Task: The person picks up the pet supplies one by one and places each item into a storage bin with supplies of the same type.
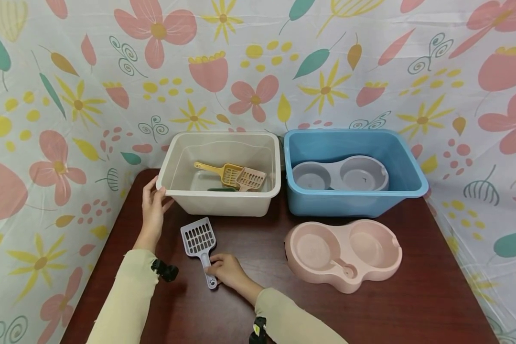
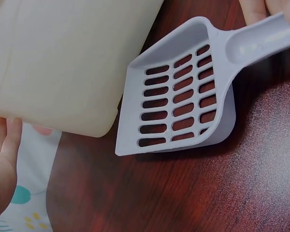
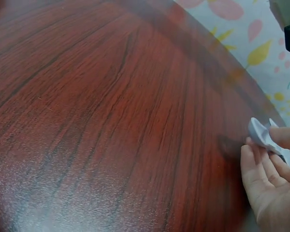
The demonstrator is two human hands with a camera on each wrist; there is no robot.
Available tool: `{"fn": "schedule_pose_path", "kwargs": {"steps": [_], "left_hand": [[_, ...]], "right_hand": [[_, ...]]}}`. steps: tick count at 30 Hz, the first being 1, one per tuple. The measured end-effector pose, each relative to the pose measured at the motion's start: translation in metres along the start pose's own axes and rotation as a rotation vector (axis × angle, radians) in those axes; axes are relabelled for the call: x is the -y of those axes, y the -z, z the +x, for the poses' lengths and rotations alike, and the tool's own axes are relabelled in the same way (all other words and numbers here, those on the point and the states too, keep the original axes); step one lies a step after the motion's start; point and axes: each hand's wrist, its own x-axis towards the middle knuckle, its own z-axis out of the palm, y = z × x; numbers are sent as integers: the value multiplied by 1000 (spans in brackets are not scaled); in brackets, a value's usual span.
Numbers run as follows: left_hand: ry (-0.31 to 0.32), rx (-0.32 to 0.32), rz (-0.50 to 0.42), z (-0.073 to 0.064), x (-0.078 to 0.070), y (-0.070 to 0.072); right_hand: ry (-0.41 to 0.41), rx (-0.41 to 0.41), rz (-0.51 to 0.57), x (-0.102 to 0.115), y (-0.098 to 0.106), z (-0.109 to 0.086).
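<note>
On the dark red table (image 1: 413, 306) are set a cream tub (image 1: 223, 206), a blue tub (image 1: 335, 206) beside it and — before the blue — a pink double bowl (image 1: 345, 239).

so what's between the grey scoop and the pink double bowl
In the head view, the right hand, pinching the scoop, and bare tabletop.

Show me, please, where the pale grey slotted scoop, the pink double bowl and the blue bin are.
Pale grey slotted scoop (image 2: 170, 98): left wrist view, slotted blade.
Pink double bowl (image 1: 345, 246): head view, ridge between hollows.
Blue bin (image 1: 339, 205): head view, front wall.
</note>
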Motion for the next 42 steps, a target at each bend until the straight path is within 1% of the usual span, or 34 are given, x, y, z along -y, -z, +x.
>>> {"fn": "schedule_pose_path", "kwargs": {"steps": [3,8,13,17,20,23,28,32,35,40,42], "left_hand": [[-7,0,7,-3,-4,-2],[-13,-2,8,-6,-6,-1],[-9,-10,10,-6,-6,0],[-6,-4,13,-5,-6,-1],[-8,-6,12,-4,-5,-2],[-13,-22,7,-4,-5,-3],[-51,-64,47,-6,-5,-6],[-74,-77,83,-8,-4,-7],[-67,-71,102,-9,-5,-7],[-38,-48,148,-7,-6,-4],[-30,-41,160,-3,-2,-1]], "right_hand": [[7,-1,-15,-1,1,0],[22,-4,-17,-2,3,-2],[42,-12,-29,-2,5,-4],[53,-20,-36,-1,9,-8],[47,-18,-21,0,12,-11],[51,-12,-12,-1,15,-16],[58,-13,-38,2,19,-25],[66,0,-38,8,22,-31],[73,20,-10,12,24,-36],[83,56,25,23,31,-47],[96,68,43,28,33,-50]]}}
